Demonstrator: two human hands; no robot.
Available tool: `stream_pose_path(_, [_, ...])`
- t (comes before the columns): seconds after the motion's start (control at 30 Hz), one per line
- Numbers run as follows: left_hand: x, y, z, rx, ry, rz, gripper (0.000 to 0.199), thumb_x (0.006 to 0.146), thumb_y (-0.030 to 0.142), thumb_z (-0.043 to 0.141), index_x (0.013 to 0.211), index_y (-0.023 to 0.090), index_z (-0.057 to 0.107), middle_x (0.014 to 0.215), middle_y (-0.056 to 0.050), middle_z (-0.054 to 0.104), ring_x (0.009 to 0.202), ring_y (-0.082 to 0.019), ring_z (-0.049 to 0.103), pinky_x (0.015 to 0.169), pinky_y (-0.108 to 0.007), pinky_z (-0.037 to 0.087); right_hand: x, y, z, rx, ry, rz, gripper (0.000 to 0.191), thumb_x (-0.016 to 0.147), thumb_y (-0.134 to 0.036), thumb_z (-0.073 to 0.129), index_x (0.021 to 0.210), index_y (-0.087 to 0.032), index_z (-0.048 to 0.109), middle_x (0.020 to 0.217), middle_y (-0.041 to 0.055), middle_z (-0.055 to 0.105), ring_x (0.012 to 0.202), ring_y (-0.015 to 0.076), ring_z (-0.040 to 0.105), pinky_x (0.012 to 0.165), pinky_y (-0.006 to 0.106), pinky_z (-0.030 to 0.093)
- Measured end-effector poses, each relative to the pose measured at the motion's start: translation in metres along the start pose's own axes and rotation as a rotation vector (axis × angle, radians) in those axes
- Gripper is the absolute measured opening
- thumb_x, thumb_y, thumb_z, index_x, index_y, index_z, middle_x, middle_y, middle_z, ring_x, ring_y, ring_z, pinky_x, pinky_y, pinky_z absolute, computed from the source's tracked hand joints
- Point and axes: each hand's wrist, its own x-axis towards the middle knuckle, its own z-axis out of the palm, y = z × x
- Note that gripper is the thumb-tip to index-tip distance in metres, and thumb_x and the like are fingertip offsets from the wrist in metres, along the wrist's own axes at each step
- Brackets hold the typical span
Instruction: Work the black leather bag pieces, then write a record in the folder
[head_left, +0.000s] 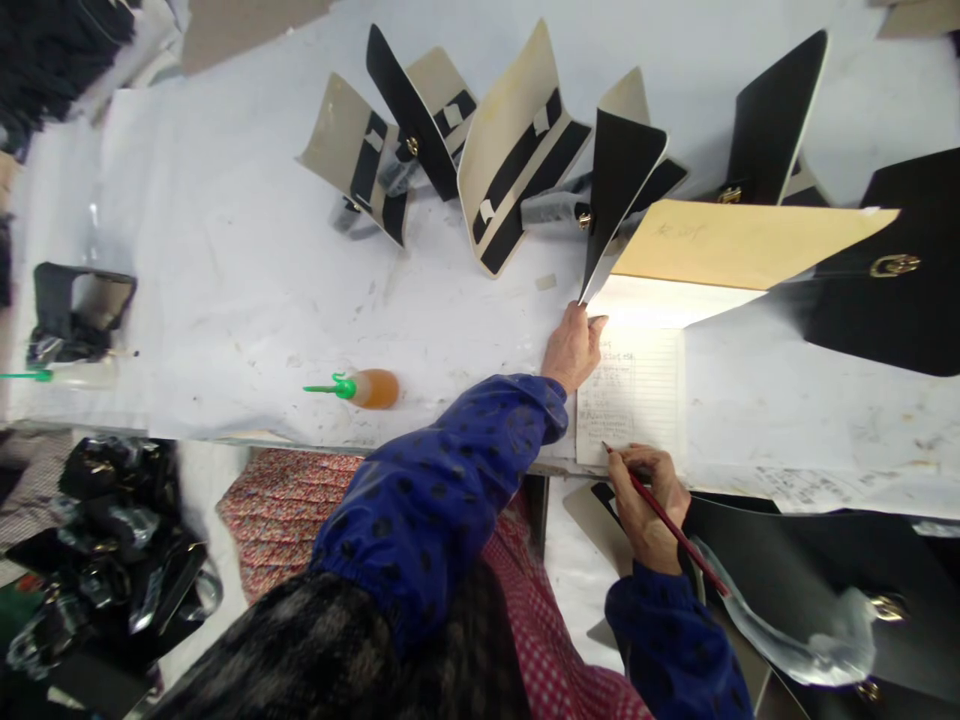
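Observation:
An open lined notebook [664, 390] with handwriting lies at the table's front edge, its yellow cover [720, 243] raised at the back. My left hand [574, 350] is at the notebook's upper left corner, fingers closed near the lower tip of a standing black flap [622, 170]; what they pinch, if anything, is too small to tell. In my right hand [651, 505] is a dark red pen [667, 522], its tip on the lower part of the written page.
Several black and beige pieces [517, 150] with gold clasps stand along the back. A green-tipped bottle of amber liquid [376, 388] lies left of my left hand. Black parts with plastic wrap [112, 540] are heaped lower left; a large black piece [810, 570] lies lower right.

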Motion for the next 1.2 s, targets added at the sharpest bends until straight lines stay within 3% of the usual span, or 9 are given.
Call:
stream_pose_path(0.17, [0.000,0.000,-0.001,0.022,-0.007,0.002,0.015,0.098,0.028,0.046,0.106,0.016,0.047,0.108,-0.014,0.059,0.111,-0.025,0.059,0.102,-0.041,0.048,0.002,-0.010,0.000,-0.067,-0.027,0.067,0.018,0.087,-0.029,0.066,0.082,-0.016,0.054,0.082,0.0018,0.062,0.075,0.0131,0.061,0.073,0.027,0.048])
stream_pose_path(0.33, [0.000,0.003,-0.002,0.044,-0.008,0.006,0.017,0.097,0.029,0.046,0.105,0.014,0.046,0.105,-0.016,0.058,0.107,-0.027,0.060,0.098,-0.041,0.049,0.005,-0.011,-0.004,-0.108,-0.065,0.021,0.016,0.088,-0.025,0.064,0.080,-0.017,0.053,0.080,0.0000,0.060,0.077,0.0132,0.061,0.072,0.026,0.047])
stream_pose_path(0.43, [0.000,0.005,-0.004,0.049,-0.007,0.008,0.019,0.097,0.031,0.046,0.105,0.015,0.046,0.105,-0.016,0.058,0.105,-0.026,0.060,0.096,-0.040,0.050,0.005,-0.005,-0.005,-0.006,-0.068,0.102,0.017,0.083,-0.024,0.068,0.076,-0.017,0.054,0.077,0.0004,0.058,0.086,0.0160,0.062,0.079,0.028,0.045])
stream_pose_path(0.53, [0.000,0.007,-0.005,0.049,-0.012,-0.001,0.016,0.097,0.030,0.046,0.102,0.015,0.047,0.102,-0.015,0.058,0.100,-0.025,0.060,0.093,-0.039,0.051,0.006,0.002,-0.010,0.210,-0.003,0.231,0.026,0.082,-0.031,0.069,0.074,-0.017,0.049,0.077,0.0004,0.056,0.094,0.0181,0.063,0.085,0.030,0.047])
stream_pose_path(0.67, [0.000,0.012,-0.008,0.044,-0.017,-0.016,0.017,0.095,0.027,0.049,0.105,0.012,0.049,0.102,-0.015,0.059,0.101,-0.026,0.060,0.093,-0.039,0.051,0.014,0.001,-0.027,0.317,0.143,0.305,0.030,0.090,-0.043,0.060,0.084,-0.017,0.044,0.076,-0.0023,0.053,0.081,0.0139,0.062,0.082,0.032,0.050])
stream_pose_path(0.8, [0.001,0.021,-0.015,0.049,-0.034,-0.025,0.015,0.095,0.022,0.048,0.105,0.011,0.051,0.104,-0.016,0.060,0.102,-0.025,0.060,0.093,-0.039,0.051,0.031,-0.015,-0.042,0.138,0.208,0.299,0.031,0.088,-0.045,0.064,0.091,-0.016,0.052,0.082,0.0017,0.058,0.078,0.0153,0.060,0.075,0.031,0.047])
stream_pose_path(0.9, [0.002,0.027,-0.021,0.066,-0.065,-0.033,0.013,0.095,0.019,0.047,0.101,0.010,0.053,0.100,-0.015,0.061,0.096,-0.023,0.062,0.089,-0.039,0.052,0.054,-0.024,-0.044,-0.075,0.198,0.137,0.031,0.085,-0.046,0.063,0.089,-0.016,0.054,0.095,0.0069,0.057,0.092,0.0199,0.057,0.087,0.038,0.044])
stream_pose_path(1.03, [0.003,0.034,-0.027,0.078,-0.092,-0.045,0.015,0.097,0.018,0.042,0.102,0.012,0.055,0.101,-0.012,0.061,0.096,-0.020,0.062,0.089,-0.037,0.052,0.091,-0.025,-0.037,-0.306,0.047,-0.047,0.026,0.088,-0.045,0.051,0.085,-0.019,0.049,0.097,0.0103,0.056,0.096,0.0244,0.052,0.088,0.041,0.042])
stream_pose_path(1.2, [0.004,0.041,-0.036,0.051,-0.129,-0.049,0.023,0.099,0.018,0.037,0.110,0.011,0.056,0.101,-0.011,0.062,0.095,-0.019,0.062,0.089,-0.035,0.051,0.130,-0.025,-0.019,-0.590,-0.141,-0.012,0.008,0.086,-0.021,0.052,0.079,-0.019,0.049,0.084,0.0117,0.057,0.086,0.0285,0.046,0.071,0.040,0.034])
